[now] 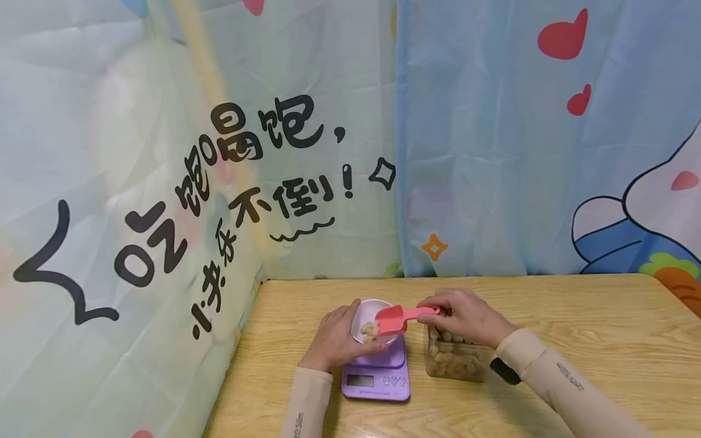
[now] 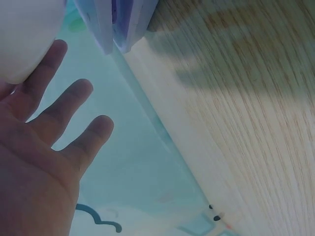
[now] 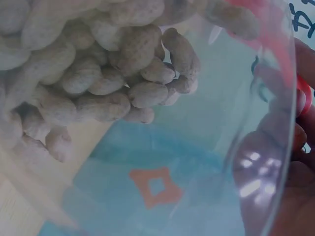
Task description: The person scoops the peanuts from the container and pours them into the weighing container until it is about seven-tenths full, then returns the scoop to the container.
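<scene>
A white bowl [image 1: 358, 325] stands over the purple kitchen scale [image 1: 378, 380]. My left hand [image 1: 334, 337] holds the bowl between thumb and index finger; in the left wrist view the other fingers [image 2: 66, 108] spread away from the white bowl [image 2: 29, 34]. My right hand [image 1: 465, 313] pinches the handle of a pink scoop [image 1: 391, 320], whose blade is tipped over the bowl. Several peanuts [image 1: 369, 330] lie at the scoop's mouth, inside the bowl. Under my right hand is a clear container [image 1: 438, 368] of peanuts, seen close through its wall in the right wrist view [image 3: 138, 49].
The wooden table [image 1: 591, 334] carries everything. A printed curtain [image 1: 328, 261] with black lettering runs along the left and back edges of the table. A small black device [image 1: 505, 371] sits at my right wrist.
</scene>
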Tool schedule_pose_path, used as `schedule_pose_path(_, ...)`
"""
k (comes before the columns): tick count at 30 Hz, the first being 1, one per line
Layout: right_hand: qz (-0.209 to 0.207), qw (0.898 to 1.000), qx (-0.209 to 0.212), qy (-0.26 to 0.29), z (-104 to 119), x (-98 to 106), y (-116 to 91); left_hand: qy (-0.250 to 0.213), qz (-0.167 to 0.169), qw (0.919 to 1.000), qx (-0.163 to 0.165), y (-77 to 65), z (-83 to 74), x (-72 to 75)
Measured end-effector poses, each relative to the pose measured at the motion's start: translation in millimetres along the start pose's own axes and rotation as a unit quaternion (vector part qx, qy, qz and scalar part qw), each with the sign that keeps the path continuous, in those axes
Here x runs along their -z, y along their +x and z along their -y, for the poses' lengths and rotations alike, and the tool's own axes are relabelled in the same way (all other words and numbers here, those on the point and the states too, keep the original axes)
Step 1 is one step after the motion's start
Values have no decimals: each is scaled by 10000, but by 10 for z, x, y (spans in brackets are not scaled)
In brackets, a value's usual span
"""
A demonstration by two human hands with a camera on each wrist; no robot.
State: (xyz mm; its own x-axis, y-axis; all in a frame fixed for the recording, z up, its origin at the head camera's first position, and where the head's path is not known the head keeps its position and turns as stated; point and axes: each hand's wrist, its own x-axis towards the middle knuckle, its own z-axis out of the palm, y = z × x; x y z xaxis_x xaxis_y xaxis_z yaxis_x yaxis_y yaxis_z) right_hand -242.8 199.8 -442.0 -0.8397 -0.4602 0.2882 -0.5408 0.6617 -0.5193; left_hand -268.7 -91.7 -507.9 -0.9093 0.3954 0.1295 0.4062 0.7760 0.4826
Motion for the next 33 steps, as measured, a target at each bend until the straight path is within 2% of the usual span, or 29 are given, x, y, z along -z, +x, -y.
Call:
schedule_pose_path(8,92,9999,10,-57,3,21,41,-11,14,10000,-60,10,-17,16)
schedule_pose_path(17,71,9995,289,-82,-42,-4,-5,50,-2,9999,-105,3,-20,20)
schedule_pose_path(21,-80,9994,342,-46,-68,-27,-44,13,4,9999,-102,-4,-22,20)
schedule_pose_path(33,-635,9956,366,585,-163,-90,-138,11,-13,10000,-31,-13,-29,23)
